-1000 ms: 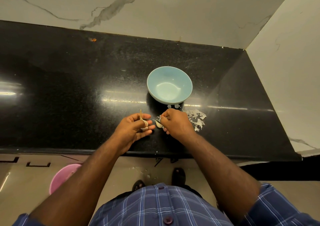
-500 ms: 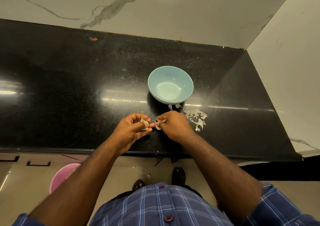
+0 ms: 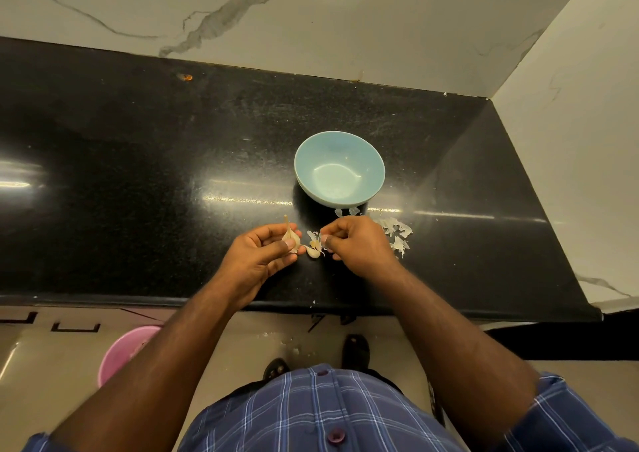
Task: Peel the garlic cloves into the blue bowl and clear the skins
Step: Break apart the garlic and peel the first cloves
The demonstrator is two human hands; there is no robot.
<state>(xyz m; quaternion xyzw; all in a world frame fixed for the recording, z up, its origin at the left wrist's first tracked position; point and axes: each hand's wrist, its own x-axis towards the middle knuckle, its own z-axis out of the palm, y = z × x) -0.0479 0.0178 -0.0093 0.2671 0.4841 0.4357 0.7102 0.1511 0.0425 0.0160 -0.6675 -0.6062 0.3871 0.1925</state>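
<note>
Gripping garlic (image 3: 290,238), left hand (image 3: 262,256); right hand (image 3: 359,244) pinches a clove (image 3: 314,248).

One blue bowl (image 3: 339,169), two hands (one pink tub (image 3: 119,351)).

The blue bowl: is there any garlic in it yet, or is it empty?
Empty. The blue bowl stands upright and its inside shows only smooth glaze, no cloves.

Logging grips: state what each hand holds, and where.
Left hand: garlic bulb, body pinched below stem. Right hand: a clove, at its skin.
</note>
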